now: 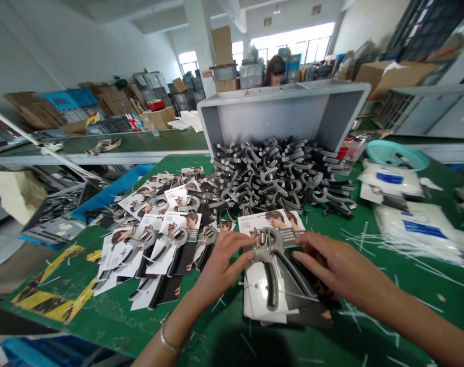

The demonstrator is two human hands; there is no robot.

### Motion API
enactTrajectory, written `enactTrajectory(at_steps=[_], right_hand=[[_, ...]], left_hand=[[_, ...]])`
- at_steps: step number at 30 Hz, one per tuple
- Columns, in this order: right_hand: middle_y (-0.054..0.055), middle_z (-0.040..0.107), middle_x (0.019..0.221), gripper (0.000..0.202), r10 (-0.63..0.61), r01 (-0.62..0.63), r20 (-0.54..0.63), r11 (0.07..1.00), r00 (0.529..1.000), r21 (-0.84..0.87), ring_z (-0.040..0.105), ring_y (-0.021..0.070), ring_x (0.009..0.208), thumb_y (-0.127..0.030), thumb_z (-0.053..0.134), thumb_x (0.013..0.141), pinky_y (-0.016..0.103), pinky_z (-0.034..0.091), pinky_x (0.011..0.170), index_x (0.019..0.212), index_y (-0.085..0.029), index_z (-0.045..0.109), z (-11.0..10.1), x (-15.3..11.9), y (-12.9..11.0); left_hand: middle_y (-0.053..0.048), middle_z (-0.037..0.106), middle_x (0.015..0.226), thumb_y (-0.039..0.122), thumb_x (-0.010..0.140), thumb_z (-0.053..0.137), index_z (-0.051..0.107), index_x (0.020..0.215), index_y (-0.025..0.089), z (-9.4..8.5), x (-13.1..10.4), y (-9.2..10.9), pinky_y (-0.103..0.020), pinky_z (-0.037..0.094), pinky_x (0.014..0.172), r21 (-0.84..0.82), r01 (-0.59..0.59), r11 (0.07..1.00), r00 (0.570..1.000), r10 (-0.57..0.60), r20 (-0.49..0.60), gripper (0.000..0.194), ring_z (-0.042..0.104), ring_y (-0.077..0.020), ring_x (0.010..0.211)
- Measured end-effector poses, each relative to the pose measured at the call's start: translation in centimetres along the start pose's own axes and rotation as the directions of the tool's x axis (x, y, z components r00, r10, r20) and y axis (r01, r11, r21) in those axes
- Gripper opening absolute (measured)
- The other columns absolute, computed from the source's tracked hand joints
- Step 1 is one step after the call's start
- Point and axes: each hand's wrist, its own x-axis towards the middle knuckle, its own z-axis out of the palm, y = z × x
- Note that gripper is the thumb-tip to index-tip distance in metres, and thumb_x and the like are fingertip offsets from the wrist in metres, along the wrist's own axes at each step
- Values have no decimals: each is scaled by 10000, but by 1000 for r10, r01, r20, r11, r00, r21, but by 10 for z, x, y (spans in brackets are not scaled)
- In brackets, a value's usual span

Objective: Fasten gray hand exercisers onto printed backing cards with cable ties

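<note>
A grey and black hand grip strengthener [272,275] lies on a printed backing card [254,300] in front of me, its handles towards me. A thin white tie [293,294] crosses its handles. My left hand [226,262] is at the strengthener's spring end, thumb and fingers curled against its left side. On the other side, my right hand [329,260] has its thumb and fingers bent at the right handle and the card. More cards show beneath the top one. Just beyond is a large heap of loose strengtheners [270,173].
Carded strengtheners [174,242] lie overlapping at left. A grey crate [270,120] on its side opens towards the heap. White ties [418,244], plastic packets [426,224] and a turquoise basin [398,153] are at right. Another person [274,71] is behind the crate.
</note>
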Motion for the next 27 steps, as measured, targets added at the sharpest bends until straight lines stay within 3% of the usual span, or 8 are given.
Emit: enactTrajectory(at_steps=[4, 8, 11, 14, 23, 27], right_hand=[[66, 614, 1131, 175, -188, 185, 102, 982, 977, 44, 602, 236, 1038, -289, 584, 950, 387, 499, 906, 1110, -292, 655, 6, 4, -11], [71, 595, 1044, 111, -206, 206, 98, 978, 974, 5, 590, 231, 978, -238, 588, 945, 381, 507, 870, 940, -246, 698, 14, 17, -19], [79, 584, 1025, 112, -204, 208, 71, 977, 976, -55, 584, 231, 934, -221, 598, 934, 366, 514, 819, 955, -244, 706, 18, 18, -21], [86, 572, 1001, 140, -207, 212, 54, 970, 977, -116, 577, 234, 914, -232, 575, 947, 351, 511, 778, 966, -235, 713, 22, 15, -21], [79, 566, 950, 181, -247, 247, 34, 933, 968, -260, 559, 225, 860, -238, 527, 971, 321, 469, 713, 949, -213, 705, 25, 13, -24], [71, 567, 926, 163, -266, 267, 46, 920, 963, -285, 551, 224, 846, -245, 546, 965, 311, 447, 691, 921, -216, 700, 23, 13, -26]], left_hand=[[-60, 691, 1171, 281, 972, 534, 681, 1187, 262, 2, 31, 5, -409, 393, 1017, -37, 55, 998, 992, -59, -111, 260, 576, -228, 1120], [-42, 733, 1048, 289, 889, 660, 738, 1060, 253, 12, 53, 16, -371, 450, 949, -176, 88, 980, 996, -91, -9, 192, 625, -227, 1021], [-34, 742, 907, 262, 866, 684, 758, 896, 226, 17, 49, 23, -340, 465, 897, -201, 109, 974, 991, -122, -53, 87, 644, -212, 928], [-35, 750, 921, 252, 883, 672, 757, 920, 226, 18, 37, 24, -341, 459, 893, -160, 100, 982, 986, -119, -116, 96, 637, -209, 933], [-26, 752, 949, 166, 914, 641, 708, 1020, 230, 22, 22, 23, -381, 440, 887, 24, -106, 994, 977, 108, -186, 140, 631, -195, 923], [-31, 739, 979, 147, 917, 634, 684, 1052, 217, 26, 16, 28, -390, 421, 931, 85, -131, 988, 971, 145, -189, 160, 624, -192, 969]])
